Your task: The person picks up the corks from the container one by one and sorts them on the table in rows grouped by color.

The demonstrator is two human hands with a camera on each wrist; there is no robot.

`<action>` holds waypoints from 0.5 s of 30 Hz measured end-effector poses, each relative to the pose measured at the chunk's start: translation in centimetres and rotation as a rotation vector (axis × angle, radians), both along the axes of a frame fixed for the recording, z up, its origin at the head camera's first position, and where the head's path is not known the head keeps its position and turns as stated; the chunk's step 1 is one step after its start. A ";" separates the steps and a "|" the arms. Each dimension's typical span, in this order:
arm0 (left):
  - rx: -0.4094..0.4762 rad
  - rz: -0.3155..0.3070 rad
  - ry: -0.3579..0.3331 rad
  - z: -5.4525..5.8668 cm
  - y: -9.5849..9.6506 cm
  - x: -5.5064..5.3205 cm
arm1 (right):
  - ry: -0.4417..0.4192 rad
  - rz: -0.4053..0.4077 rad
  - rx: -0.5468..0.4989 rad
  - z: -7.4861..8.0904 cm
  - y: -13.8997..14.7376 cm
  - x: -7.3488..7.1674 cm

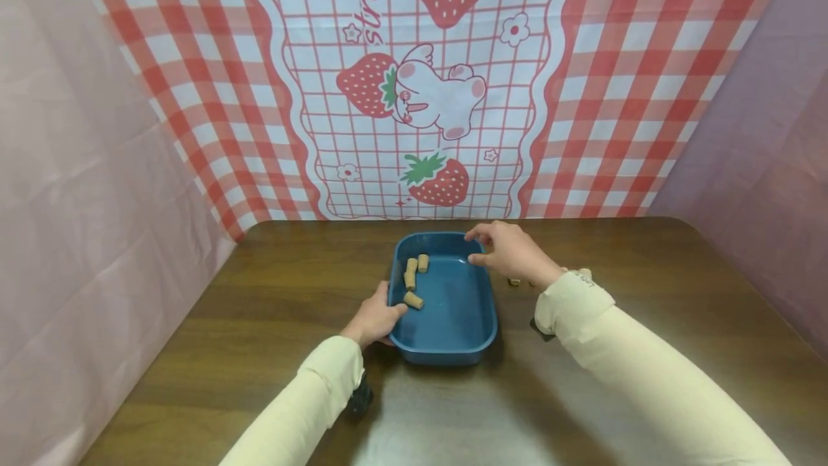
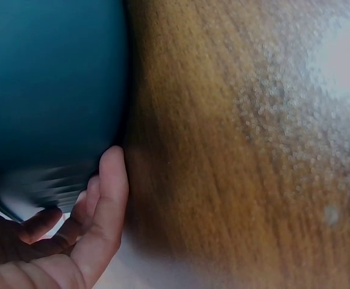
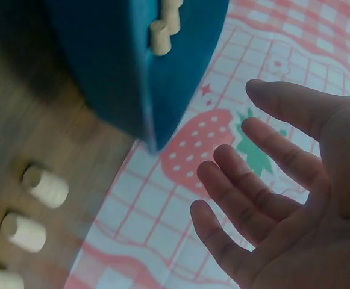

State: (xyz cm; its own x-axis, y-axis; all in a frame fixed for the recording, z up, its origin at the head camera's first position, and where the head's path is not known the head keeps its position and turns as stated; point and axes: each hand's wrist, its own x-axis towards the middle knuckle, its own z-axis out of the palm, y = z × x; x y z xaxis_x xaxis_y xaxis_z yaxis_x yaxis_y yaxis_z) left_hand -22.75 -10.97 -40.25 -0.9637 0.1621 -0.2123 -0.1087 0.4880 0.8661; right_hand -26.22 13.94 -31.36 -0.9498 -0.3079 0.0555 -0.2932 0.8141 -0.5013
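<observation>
A deep blue rectangular tray [image 1: 453, 308] stands on the table, with several corks [image 1: 414, 300] lying along its left side. My left hand [image 1: 376, 315] grips the tray's left wall, thumb over the rim and fingers against the outside. From the left wrist view, those fingers [image 2: 111, 192] bend against the tray's outer side [image 2: 54, 84], low by the tabletop. My right hand [image 1: 511, 254] hovers by the far right corner of the tray, fingers spread and holding nothing. In the right wrist view its palm and parted fingers [image 3: 241, 186] are apart from the tray [image 3: 190, 78].
More corks [image 3: 45, 186] stand on the wooden table [image 1: 291, 293] right of the tray, partly hidden behind my right wrist in the head view. A red-checked strawberry cloth [image 1: 440, 128] hangs at the table's far edge. Pale curtains [image 1: 97, 164] flank both sides.
</observation>
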 end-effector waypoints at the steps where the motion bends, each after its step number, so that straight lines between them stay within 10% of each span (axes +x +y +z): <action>1: -0.002 -0.001 0.001 0.0 0.0 0.0 | -0.004 0.003 0.002 0.0 -0.3 -0.1; 15: -0.008 0.000 0.007 -0.1 -0.1 0.0 | -0.051 0.000 0.017 -0.2 -4.1 -1.0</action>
State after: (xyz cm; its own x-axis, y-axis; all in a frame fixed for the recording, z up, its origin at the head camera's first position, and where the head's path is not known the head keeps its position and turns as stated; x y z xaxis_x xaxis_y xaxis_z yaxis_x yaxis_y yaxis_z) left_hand -22.79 -11.02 -40.39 -0.9652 0.1602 -0.2069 -0.1029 0.4947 0.8629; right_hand -27.19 9.80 -31.53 -0.9512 -0.3086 0.0017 -0.2677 0.8223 -0.5022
